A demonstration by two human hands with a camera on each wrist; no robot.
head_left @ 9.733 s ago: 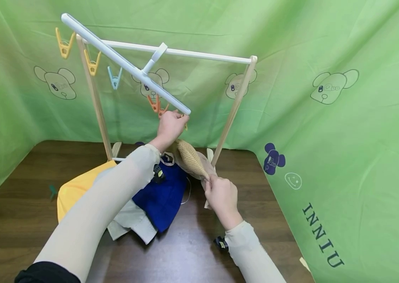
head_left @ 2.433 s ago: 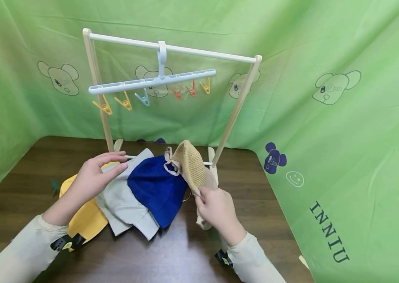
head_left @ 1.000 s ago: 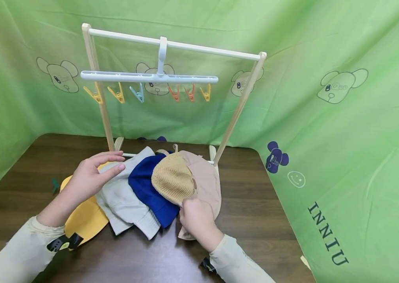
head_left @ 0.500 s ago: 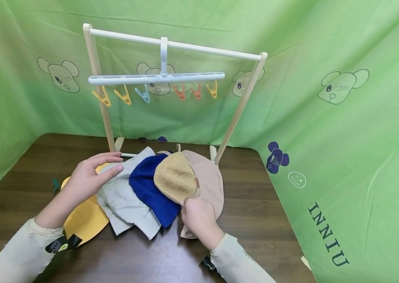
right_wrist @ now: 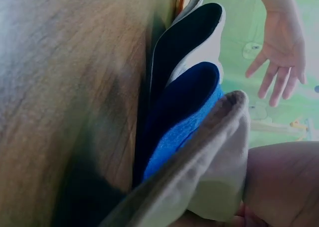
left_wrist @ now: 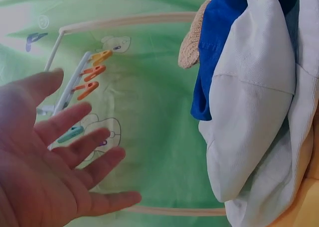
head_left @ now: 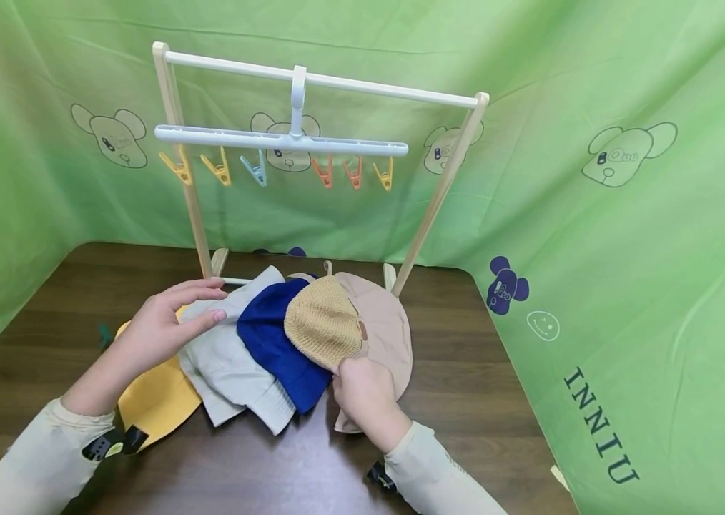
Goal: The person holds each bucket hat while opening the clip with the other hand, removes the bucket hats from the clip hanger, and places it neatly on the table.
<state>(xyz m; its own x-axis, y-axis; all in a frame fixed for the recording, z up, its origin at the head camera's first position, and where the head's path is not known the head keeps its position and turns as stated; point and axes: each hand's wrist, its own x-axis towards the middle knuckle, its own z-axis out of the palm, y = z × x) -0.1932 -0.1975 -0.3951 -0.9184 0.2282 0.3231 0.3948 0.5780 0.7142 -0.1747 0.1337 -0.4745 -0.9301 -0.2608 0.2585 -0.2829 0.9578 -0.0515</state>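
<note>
My right hand (head_left: 369, 397) has its fingers curled on the lower edge of a tan knitted hat (head_left: 322, 322). Pale pink cloth (head_left: 388, 322) spreads beside the knit; I cannot tell whether both are one hat. In the right wrist view, a beige brim (right_wrist: 219, 152) lies against the hand. Left of it overlap a blue hat (head_left: 266, 322), a light grey hat (head_left: 227, 365) and a yellow hat (head_left: 159, 400). My left hand (head_left: 166, 322) hovers over the grey and yellow hats, fingers extended and holding nothing; its palm (left_wrist: 40, 172) shows in the left wrist view.
A pale blue clip hanger (head_left: 240, 138) hangs from the white rod (head_left: 388, 90) of a wooden stand. Several clips dangle from it, among them a blue clip (head_left: 257, 173). Behind the brown table (head_left: 465, 429) hangs a green printed curtain (head_left: 594, 272).
My left hand has left the hanger's right end and moved down left; the hanger, tilted before, now hangs nearly level. My right hand has lowered the knitted hat onto the pile, uncovering pink cloth.
</note>
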